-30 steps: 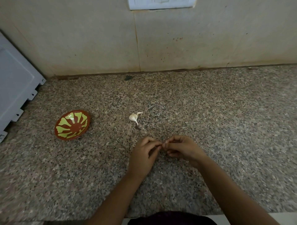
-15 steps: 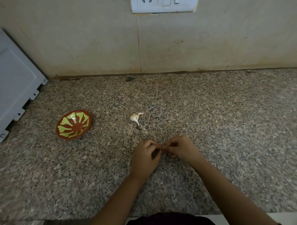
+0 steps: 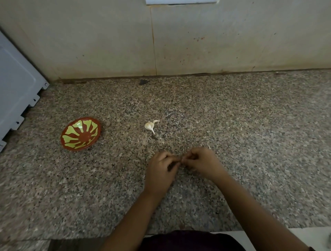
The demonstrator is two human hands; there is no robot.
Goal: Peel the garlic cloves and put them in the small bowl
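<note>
Unpeeled garlic clove point(image 3: 150, 125) lay on the granite countertop point(image 3: 250, 134), skin on, thin tail pointing toward the person. A small dark fleck point(image 3: 154, 137) sat just beside that tail. Small bowl point(image 3: 80, 133), red-brown with a yellow-green ray pattern, sat well to the clove's left, nothing visible inside.

Left hand point(image 3: 160, 172) and right hand point(image 3: 200, 164) were near the clove on the person's side, not touching it. Both had their fingers curled, fingertips meeting at one spot. Anything pinched there was hidden and blurred, so I cannot tell whether they gripped a clove or just closed on each other.

White panelled appliance point(image 3: 16, 86) stood at the far left edge. Stained tiled wall point(image 3: 215, 35) ran behind the counter, white switch plate point(image 3: 180, 1) at the top edge. Dark speck point(image 3: 143, 82) lay by the wall joint. Dark garment point(image 3: 188, 241) showed at the bottom.
</note>
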